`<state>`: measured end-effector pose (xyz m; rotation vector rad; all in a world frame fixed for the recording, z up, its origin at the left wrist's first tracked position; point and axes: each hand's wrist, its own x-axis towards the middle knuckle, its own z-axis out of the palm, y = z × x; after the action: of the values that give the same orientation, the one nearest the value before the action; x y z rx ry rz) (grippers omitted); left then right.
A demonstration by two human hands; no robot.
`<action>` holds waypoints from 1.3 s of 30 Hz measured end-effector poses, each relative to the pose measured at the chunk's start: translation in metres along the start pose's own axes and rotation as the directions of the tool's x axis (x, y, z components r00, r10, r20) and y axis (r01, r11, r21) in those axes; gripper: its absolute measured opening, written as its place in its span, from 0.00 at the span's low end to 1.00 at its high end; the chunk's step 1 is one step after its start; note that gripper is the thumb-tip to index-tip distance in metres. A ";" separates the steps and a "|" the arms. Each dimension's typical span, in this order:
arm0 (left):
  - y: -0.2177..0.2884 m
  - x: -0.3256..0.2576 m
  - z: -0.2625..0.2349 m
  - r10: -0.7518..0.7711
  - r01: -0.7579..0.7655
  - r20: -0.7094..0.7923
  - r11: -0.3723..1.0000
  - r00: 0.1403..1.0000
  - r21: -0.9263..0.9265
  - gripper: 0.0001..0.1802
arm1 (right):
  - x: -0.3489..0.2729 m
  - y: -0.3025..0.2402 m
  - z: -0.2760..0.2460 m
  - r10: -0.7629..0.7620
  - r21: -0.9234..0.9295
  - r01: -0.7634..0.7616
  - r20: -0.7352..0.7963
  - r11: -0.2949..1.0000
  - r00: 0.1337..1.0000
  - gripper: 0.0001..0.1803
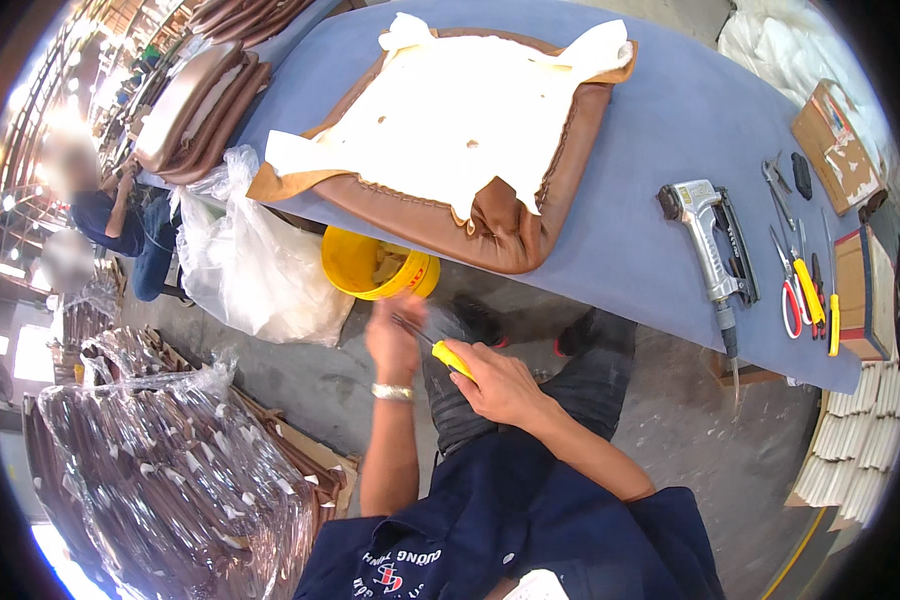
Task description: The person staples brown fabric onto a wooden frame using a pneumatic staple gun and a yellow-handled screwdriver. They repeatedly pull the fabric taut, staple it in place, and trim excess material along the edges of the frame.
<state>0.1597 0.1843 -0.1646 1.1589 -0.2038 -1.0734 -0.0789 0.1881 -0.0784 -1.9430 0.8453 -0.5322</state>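
Note:
My right hand [505, 383] is closed around the handle of a yellow-handled tool [453, 360] with a slim dark metal shaft. The shaft points up and left, toward my left hand [395, 345], which is smeared by motion so its fingers do not show clearly. Both hands are in front of my body, below the table edge. Just beyond my left hand stands a yellow bucket [420, 278] with pale scraps inside. On the table, a brown leather cushion [580, 150] lies underside up, with white fabric [460, 100] spread over it and loose flaps at the corners.
A pneumatic staple gun [705, 240], red-handled scissors [791, 305], pliers [778, 190] and a screwdriver [833, 320] lie on the blue-covered table [650, 250]. Cardboard boxes [835, 150] stand at right. Plastic-wrapped brown pieces [180, 470] are stacked at left; another person [120, 220] works at far left.

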 end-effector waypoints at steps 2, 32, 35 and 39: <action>0.042 0.041 -0.018 -0.017 -0.020 -0.143 0.968 0.990 -0.249 0.30 | 0.001 -0.011 -0.016 0.027 -0.022 -0.027 0.026 0.999 0.999 0.25; 0.112 0.022 0.183 0.157 -0.396 0.755 0.907 0.636 0.145 0.46 | 0.143 -0.015 -0.177 -0.074 -0.305 0.138 0.215 0.942 0.974 0.34; 0.124 0.028 0.184 0.134 -0.746 0.870 0.585 0.475 0.317 0.53 | 0.136 0.023 -0.174 -0.191 0.196 0.189 -0.007 0.962 0.981 0.22; 0.102 0.036 0.199 -0.026 -0.964 0.967 0.073 0.253 0.254 0.36 | 0.131 0.039 -0.161 -0.160 0.403 0.201 -0.133 0.893 0.978 0.13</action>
<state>0.1124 0.0290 -0.0068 1.1379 -2.2738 -0.4778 -0.1106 -0.0152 -0.0314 -1.6158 0.5540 -0.8514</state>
